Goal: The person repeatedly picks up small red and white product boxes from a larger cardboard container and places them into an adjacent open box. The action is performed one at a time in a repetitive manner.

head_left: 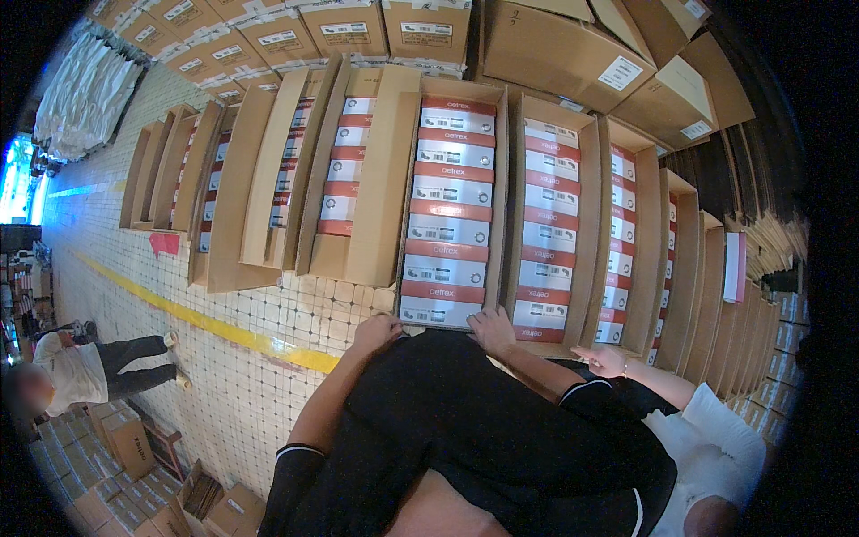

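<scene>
Right in front of me stands an open cardboard carton (pixel 501 179), filled with a row of red and white shoe boxes (pixel 452 192) packed on edge. My left hand (pixel 381 330) is closed on the carton's near left corner. At the near right corner my right hand (pixel 491 329) grips the edge, its fingers bent over the rim. Parts of both hands' fingers are hidden against the cardboard. The nearest shoe box (pixel 440 311) lies between my hands.
More open cartons of shoe boxes stand left (pixel 335 197) and right (pixel 548 233). Close on my right, a co-worker's hand (pixel 604 362) reaches toward a carton. Sealed cartons (pixel 344 36) are stacked behind. Another person (pixel 98 367) stands left, beyond a yellow floor line (pixel 215 327).
</scene>
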Demonstrator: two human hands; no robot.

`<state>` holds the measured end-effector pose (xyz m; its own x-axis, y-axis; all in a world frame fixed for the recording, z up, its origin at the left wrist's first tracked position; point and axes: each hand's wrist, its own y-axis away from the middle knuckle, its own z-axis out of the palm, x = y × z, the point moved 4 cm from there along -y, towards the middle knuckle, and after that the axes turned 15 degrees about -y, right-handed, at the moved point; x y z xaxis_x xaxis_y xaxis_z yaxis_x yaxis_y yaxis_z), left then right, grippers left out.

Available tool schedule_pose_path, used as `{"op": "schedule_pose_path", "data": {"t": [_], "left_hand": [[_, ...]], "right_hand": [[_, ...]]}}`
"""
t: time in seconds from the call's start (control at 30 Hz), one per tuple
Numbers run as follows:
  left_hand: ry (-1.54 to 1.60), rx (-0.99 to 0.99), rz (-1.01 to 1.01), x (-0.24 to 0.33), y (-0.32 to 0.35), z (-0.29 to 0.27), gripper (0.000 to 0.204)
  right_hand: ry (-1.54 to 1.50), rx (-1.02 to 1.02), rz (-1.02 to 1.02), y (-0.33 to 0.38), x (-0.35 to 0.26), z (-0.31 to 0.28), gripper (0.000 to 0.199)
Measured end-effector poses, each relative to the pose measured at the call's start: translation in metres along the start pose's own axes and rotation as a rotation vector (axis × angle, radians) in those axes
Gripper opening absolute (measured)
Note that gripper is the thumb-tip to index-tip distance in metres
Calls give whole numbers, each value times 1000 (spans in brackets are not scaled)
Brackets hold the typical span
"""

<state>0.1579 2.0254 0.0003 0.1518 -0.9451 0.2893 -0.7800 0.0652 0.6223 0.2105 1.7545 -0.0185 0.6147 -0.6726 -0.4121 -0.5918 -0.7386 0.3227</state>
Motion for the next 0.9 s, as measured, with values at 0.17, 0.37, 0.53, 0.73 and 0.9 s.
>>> {"op": "schedule_pose_path", "data": {"t": [0.17,0.37,0.53,0.73,0.9], "left_hand": [[-22,-9,9,0,-2,2,26],[-32,-5,-11,0,-2,1,26],[-31,-4,-6,-1,-1,1,25],[-7,15,-16,-2,-1,3,25],[1,32,-42,-2,0,6,24]], "right_hand": [[-12,24,-28,1,2,4,30],[-18,49,-54,1,3,4,28],[-13,109,-80,2,1,1,25],[17,51,-35,0,4,10,34],[47,-2,73,-9,4,18,21]]}}
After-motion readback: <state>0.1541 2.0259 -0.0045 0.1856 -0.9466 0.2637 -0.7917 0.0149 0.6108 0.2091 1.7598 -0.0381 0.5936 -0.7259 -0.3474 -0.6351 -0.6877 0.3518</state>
